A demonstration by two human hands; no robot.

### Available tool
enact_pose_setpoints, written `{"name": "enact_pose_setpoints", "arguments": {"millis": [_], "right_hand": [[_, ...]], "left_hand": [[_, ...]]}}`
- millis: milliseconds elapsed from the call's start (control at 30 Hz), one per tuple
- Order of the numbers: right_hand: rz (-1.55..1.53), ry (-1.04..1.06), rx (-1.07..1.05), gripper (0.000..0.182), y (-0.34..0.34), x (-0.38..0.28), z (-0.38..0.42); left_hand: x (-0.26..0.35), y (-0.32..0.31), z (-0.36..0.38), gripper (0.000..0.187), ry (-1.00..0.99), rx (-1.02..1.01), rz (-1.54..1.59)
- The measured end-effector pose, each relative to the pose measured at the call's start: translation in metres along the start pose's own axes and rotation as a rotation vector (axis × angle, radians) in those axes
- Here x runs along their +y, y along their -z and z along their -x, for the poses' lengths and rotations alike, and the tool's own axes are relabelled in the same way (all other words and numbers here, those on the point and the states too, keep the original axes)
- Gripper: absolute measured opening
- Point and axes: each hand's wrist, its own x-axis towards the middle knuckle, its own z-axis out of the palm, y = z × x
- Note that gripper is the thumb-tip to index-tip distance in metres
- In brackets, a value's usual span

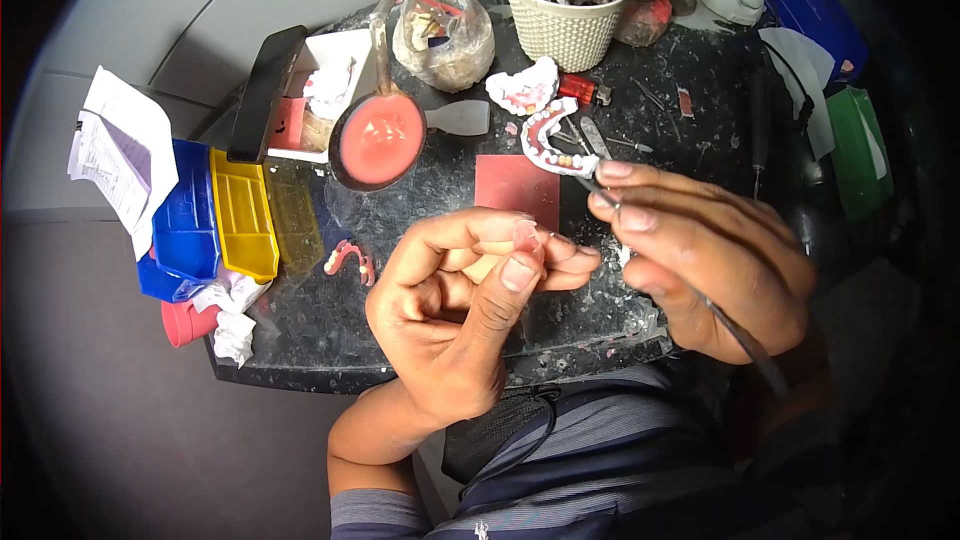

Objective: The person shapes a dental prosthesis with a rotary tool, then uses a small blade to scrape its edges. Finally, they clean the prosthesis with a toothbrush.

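My left hand [450, 310] is closed near the front of the bench, pinching a small translucent pink piece [526, 234], apparently wax, between thumb and forefinger. To its right, my right hand [710, 260] grips a thin metal wax carver [730, 325], whose tip points up and left toward a dental cast. That cast [533, 148] is horseshoe-shaped, with teeth set in pink wax. Behind it lies a second cast [524, 86]. A flat pink wax sheet [510, 183] lies just beyond my left fingers. On the left rests a small pink denture [350, 262] with a few teeth.
A ladle of pink wax [383, 140] stands beside a white box [345, 60]. Yellow [245, 210] and blue [185, 210] bins line the left edge. Farther back are a plastic bag [440, 40], a tool basket [565, 25] and a red lighter [577, 88]. A green box [858, 155] is at right.
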Motion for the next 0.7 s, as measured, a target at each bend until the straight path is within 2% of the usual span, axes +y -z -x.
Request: {"name": "enact_pose_setpoints", "arguments": {"millis": [100,300,400,433,500,567,700], "right_hand": [[-0.019,0.007,-0.054,0.023,0.000,-0.004,-0.004],[-0.112,0.031,-0.010,0.027,0.000,0.000,-0.002],[-0.451,-0.248,0.047,0.027,-0.001,-0.003,0.005],[-0.452,-0.246,0.046,0.027,-0.004,-0.003,0.008],[-0.780,-0.468,0.150,0.024,-0.010,-0.004,0.011],[-0.803,-0.505,0.119,0.022,-0.012,-0.003,0.010],[-0.979,-0.617,0.136,0.019,-0.022,-0.004,0.015]], "left_hand": [[0.002,-0.001,0.001,0.018,0.003,-0.025,-0.004],[0.001,-0.002,0.002,0.022,-0.039,-0.029,-0.076],[0.001,-0.001,0.002,0.024,-0.041,-0.058,-0.052],[-0.001,-0.004,0.003,0.025,-0.056,-0.039,-0.026],[0.000,-0.005,0.004,0.026,-0.072,-0.016,0.000],[0.005,-0.005,0.005,0.030,0.004,-0.009,-0.113],[0.007,-0.005,0.005,0.036,-0.022,-0.037,-0.083]]}}
